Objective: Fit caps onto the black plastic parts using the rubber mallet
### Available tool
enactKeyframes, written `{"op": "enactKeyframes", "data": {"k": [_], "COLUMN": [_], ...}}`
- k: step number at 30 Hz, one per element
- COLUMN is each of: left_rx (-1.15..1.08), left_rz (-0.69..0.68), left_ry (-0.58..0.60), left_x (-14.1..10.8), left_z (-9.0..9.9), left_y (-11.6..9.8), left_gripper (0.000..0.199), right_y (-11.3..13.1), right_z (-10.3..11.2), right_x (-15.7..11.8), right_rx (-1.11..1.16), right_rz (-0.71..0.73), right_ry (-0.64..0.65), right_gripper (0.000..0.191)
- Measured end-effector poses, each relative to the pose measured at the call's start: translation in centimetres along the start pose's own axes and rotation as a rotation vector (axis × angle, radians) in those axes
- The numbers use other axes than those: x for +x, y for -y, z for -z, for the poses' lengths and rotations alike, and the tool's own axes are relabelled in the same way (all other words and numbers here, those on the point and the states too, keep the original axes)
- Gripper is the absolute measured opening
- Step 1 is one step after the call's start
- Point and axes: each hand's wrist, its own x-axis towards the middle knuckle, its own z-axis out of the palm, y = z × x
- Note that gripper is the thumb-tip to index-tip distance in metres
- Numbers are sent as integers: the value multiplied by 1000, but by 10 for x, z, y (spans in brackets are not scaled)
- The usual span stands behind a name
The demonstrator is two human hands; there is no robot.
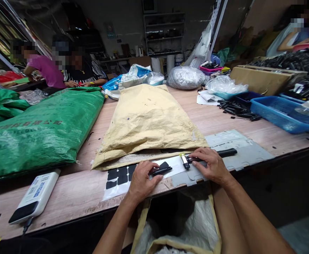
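My left hand (143,180) is closed on a slim black plastic piece (162,171) just above the table's front edge. Under and beside that hand lies a white sheet (141,183) bearing rounded black stickers (122,175). My right hand (212,165) grips a small hammer by its dark handle (227,152). The hammer's head (184,161), shiny metal with a black end, rests by the sheet's right end, a short way right of the black piece. A grey board (245,150) lies under my right hand.
A yellow sack (154,118) lies right behind my hands, a green sack (43,130) to the left. A white power bank (35,197) sits front left. Black parts (240,110) and a blue tray (276,114) are at right. An open sack (207,225) hangs below the edge. Co-workers sit beyond.
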Motion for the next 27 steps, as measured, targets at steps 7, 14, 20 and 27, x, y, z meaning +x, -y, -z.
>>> {"op": "enactKeyframes", "data": {"k": [7, 14, 20, 27], "left_rx": [-29, -26, -23, -21], "left_rz": [20, 24, 17, 28], "left_ry": [12, 11, 5, 19], "left_x": [1, 0, 0, 0], "left_z": [1, 1, 1, 2], "left_y": [-1, -2, -1, -3], "left_gripper": [23, 14, 13, 15], "right_y": [0, 1, 2, 1], "right_z": [0, 1, 2, 2], "right_x": [0, 0, 0, 0], "right_rx": [-2, 0, 2, -5], "right_rz": [2, 2, -2, -9], "right_ry": [-2, 9, 8, 14], "right_gripper": [19, 20, 20, 21]}}
